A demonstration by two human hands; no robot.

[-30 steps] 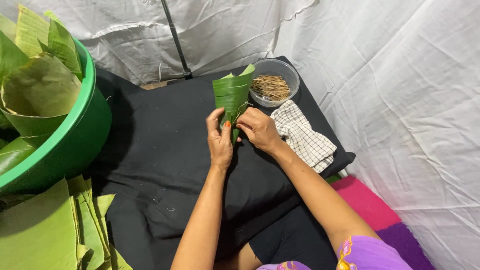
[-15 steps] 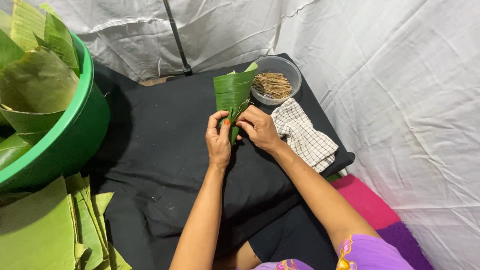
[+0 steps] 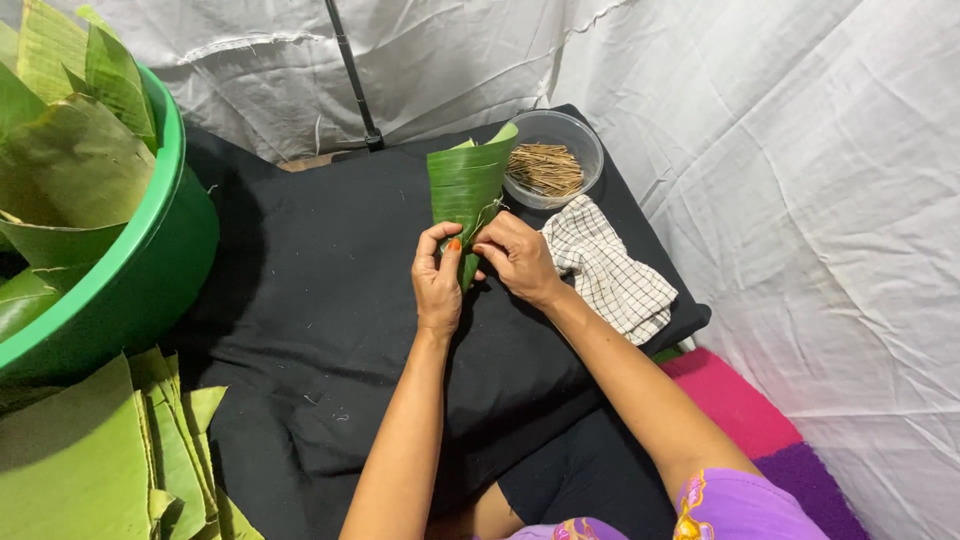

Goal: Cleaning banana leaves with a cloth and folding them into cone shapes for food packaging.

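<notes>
While both hands' fingers (image 3: 447,243) pinch the leaf cone (image 3: 465,190): stick bowl (image 3: 556,160), checked cloth (image 3: 605,270) just beside; green tub (image 3: 140,270) well apart.

No packages, labels, signs or screens show anywhere in the view.
</notes>
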